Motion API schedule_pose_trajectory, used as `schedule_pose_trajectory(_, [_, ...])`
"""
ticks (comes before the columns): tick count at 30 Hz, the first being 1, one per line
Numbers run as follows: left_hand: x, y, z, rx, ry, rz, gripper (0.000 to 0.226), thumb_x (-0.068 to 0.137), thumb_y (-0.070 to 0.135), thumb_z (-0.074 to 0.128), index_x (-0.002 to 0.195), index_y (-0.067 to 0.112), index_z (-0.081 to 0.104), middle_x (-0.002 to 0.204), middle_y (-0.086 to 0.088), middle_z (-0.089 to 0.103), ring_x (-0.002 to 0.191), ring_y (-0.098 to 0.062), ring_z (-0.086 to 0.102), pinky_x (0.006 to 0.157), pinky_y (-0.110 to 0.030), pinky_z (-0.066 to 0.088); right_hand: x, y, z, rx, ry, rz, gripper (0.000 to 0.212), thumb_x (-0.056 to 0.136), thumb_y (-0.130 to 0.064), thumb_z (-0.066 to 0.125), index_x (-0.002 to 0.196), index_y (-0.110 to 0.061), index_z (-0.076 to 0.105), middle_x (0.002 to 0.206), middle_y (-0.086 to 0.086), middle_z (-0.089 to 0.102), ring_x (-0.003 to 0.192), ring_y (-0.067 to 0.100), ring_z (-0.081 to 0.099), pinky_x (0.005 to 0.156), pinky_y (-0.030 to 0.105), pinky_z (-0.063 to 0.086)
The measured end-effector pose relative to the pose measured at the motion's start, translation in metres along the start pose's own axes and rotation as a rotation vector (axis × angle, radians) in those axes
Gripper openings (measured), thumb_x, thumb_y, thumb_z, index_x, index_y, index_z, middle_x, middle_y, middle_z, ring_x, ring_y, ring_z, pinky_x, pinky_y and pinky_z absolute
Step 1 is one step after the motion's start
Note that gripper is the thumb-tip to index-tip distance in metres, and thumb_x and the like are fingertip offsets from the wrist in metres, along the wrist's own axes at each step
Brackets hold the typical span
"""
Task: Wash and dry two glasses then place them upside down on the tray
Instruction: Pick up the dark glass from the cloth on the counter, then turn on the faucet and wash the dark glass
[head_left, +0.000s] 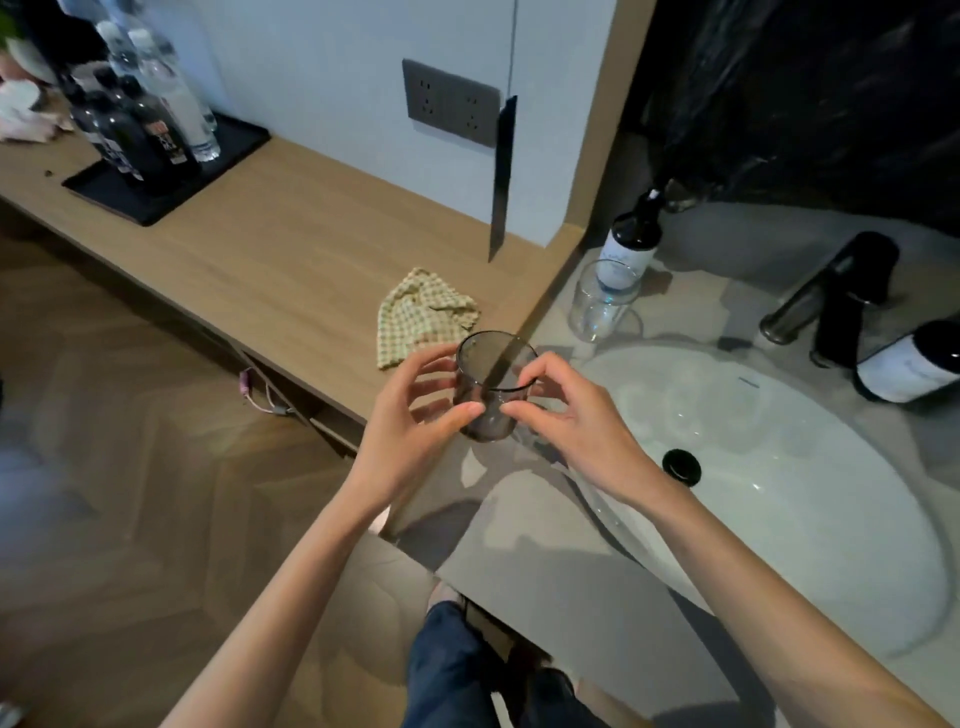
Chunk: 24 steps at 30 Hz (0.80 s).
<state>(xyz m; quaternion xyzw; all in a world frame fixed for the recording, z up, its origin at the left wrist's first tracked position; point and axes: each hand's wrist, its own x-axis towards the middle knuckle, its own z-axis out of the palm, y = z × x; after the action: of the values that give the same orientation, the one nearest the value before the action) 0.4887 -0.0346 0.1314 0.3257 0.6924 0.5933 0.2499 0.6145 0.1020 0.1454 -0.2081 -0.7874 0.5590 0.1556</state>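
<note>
A smoky grey glass (493, 374) is held upright, mouth up, between both hands above the counter edge beside the sink. My left hand (410, 421) curls round its left side, thumb on the lower front. My right hand (566, 410) pinches its right side with thumb and fingers. A second, clear glass (597, 301) stands on the stone counter behind, left of the basin. A crumpled green checked cloth (421, 317) lies on the wooden counter just beyond the held glass. The black tray (130, 200) sits far left on the wooden counter with several bottles on it.
The white basin (779, 499) with a black drain (681, 466) lies to the right, a black faucet (831, 296) behind it. Dark labelled bottles (631, 241) (914, 364) stand on the sink counter. A wall socket panel (449, 101) is above the wooden counter.
</note>
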Motion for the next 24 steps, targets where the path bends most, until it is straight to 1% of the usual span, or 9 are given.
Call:
schedule_pose_trajectory(3, [-0.012, 0.008, 0.041, -0.013, -0.072, -0.019, 0.059, 0.071, 0.022, 0.075, 0.125, 0.022, 0.052, 0.119, 0.003, 0.059, 0.104, -0.005, 0.06, 0.089, -0.022, 0.052, -0.033, 0.013, -0.034, -0.051, 0.025, 0.039, 0.016, 0.086, -0.024, 0.068, 0.086, -0.025, 0.053, 0.093, 0.002, 0.064, 0.094, 0.013, 0.062, 0.082, 0.027, 0.048])
schedule_pose_trajectory(6, [-0.015, 0.017, 0.085, 0.0, -0.147, 0.001, 0.059, 0.072, 0.022, 0.075, 0.125, 0.023, 0.051, 0.118, 0.012, 0.058, 0.104, -0.001, 0.059, 0.087, -0.019, 0.052, -0.065, 0.025, -0.069, -0.039, 0.109, 0.074, 0.016, 0.085, -0.025, 0.069, 0.086, -0.026, 0.053, 0.098, -0.01, 0.064, 0.101, 0.008, 0.061, 0.085, 0.021, 0.046])
schedule_pose_trajectory(9, [-0.01, 0.024, 0.125, 0.037, -0.255, 0.016, 0.061, 0.074, 0.012, 0.077, 0.127, 0.022, 0.048, 0.117, 0.018, 0.054, 0.103, 0.006, 0.057, 0.085, -0.015, 0.05, -0.09, 0.031, -0.103, -0.022, 0.199, 0.108, 0.016, 0.085, -0.021, 0.07, 0.087, -0.023, 0.054, 0.1, -0.011, 0.065, 0.101, 0.006, 0.062, 0.08, 0.016, 0.046])
schedule_pose_trajectory(10, [-0.008, 0.026, 0.137, 0.047, -0.294, 0.023, 0.064, 0.072, 0.011, 0.079, 0.127, 0.021, 0.047, 0.117, 0.017, 0.053, 0.103, 0.005, 0.056, 0.086, -0.017, 0.051, -0.097, 0.033, -0.114, -0.023, 0.221, 0.113, 0.016, 0.084, -0.021, 0.071, 0.087, -0.022, 0.055, 0.099, -0.011, 0.065, 0.1, 0.006, 0.062, 0.079, 0.016, 0.046])
schedule_pose_trajectory(13, [0.001, 0.025, 0.17, 0.11, -0.406, 0.082, 0.079, 0.064, 0.01, 0.085, 0.128, 0.024, 0.042, 0.119, 0.012, 0.051, 0.106, -0.005, 0.055, 0.089, -0.023, 0.05, -0.115, 0.038, -0.141, -0.055, 0.287, 0.109, 0.015, 0.084, -0.022, 0.071, 0.088, -0.022, 0.057, 0.094, -0.017, 0.063, 0.097, 0.005, 0.062, 0.087, 0.018, 0.046])
schedule_pose_trajectory(16, [0.008, 0.027, 0.197, 0.097, -0.493, 0.075, 0.089, 0.057, 0.009, 0.088, 0.128, 0.026, 0.038, 0.125, 0.001, 0.049, 0.114, -0.018, 0.053, 0.097, -0.038, 0.048, -0.125, 0.038, -0.159, -0.078, 0.326, 0.09, 0.014, 0.084, -0.018, 0.071, 0.088, -0.021, 0.058, 0.09, -0.017, 0.062, 0.09, 0.002, 0.061, 0.09, 0.018, 0.046])
schedule_pose_trajectory(17, [0.01, 0.028, 0.204, 0.091, -0.516, 0.071, 0.09, 0.056, 0.012, 0.089, 0.13, 0.023, 0.039, 0.127, 0.0, 0.051, 0.116, -0.018, 0.053, 0.099, -0.039, 0.047, -0.126, 0.038, -0.163, -0.082, 0.335, 0.088, 0.013, 0.084, -0.017, 0.071, 0.088, -0.019, 0.058, 0.089, -0.017, 0.062, 0.089, 0.003, 0.06, 0.091, 0.019, 0.046])
schedule_pose_trajectory(20, [0.018, 0.03, 0.218, 0.113, -0.548, 0.114, 0.093, 0.058, 0.022, 0.089, 0.136, 0.023, 0.037, 0.121, 0.004, 0.06, 0.111, -0.009, 0.059, 0.097, -0.032, 0.049, -0.126, 0.038, -0.172, -0.094, 0.364, 0.083, 0.013, 0.084, -0.016, 0.071, 0.089, -0.017, 0.059, 0.087, -0.017, 0.063, 0.089, 0.006, 0.061, 0.093, 0.023, 0.048])
schedule_pose_trajectory(24, [0.031, 0.035, 0.226, 0.072, -0.555, 0.086, 0.091, 0.058, 0.015, 0.089, 0.132, 0.027, 0.039, 0.108, 0.006, 0.065, 0.101, -0.008, 0.063, 0.084, -0.013, 0.047, -0.122, 0.036, -0.178, -0.069, 0.411, 0.129, 0.015, 0.082, -0.022, 0.073, 0.089, -0.02, 0.06, 0.094, -0.013, 0.065, 0.095, 0.011, 0.064, 0.091, 0.022, 0.048])
